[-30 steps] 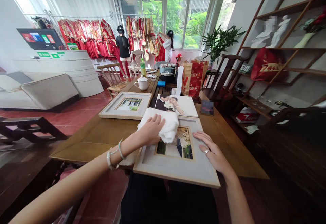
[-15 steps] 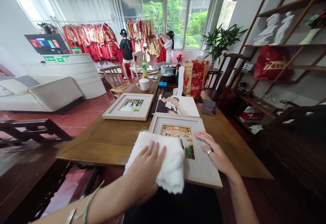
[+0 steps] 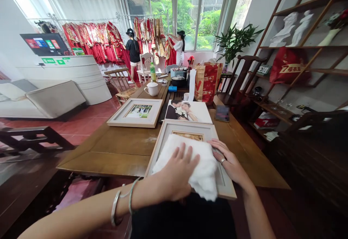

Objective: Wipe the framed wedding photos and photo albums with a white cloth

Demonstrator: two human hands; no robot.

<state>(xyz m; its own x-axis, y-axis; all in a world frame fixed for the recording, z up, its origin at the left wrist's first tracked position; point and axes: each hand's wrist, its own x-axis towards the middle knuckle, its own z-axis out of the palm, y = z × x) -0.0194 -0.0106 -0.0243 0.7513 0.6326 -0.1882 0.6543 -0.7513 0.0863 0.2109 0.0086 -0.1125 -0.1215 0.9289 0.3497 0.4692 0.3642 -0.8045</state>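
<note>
My left hand [image 3: 179,173] lies flat with spread fingers on a folded white towel [image 3: 201,159], pressing it against a framed picture [image 3: 168,127]. The towel covers most of the picture inside; only its upper strip shows. My right hand [image 3: 230,161], a ring on one finger, rests with stretched fingers on the right side of the same frame, touching the towel's edge. The frame's near end reaches past the table edge over my lap. Beyond it is an unframed couple's photo print [image 3: 199,111]. Another framed picture [image 3: 136,113] lies to the left.
On the wooden table [image 3: 116,148] stand a white lidded cup [image 3: 151,88], a green bottle [image 3: 152,71], a red paper bag [image 3: 208,83] and a small dark square item [image 3: 222,113]. Two people handle red garments [image 3: 95,43] on racks at the back. Shelves [image 3: 299,47] line the right.
My left hand has slid the towel to the right across the framed picture, covering more of its middle. My right hand stays on the frame's right side.
</note>
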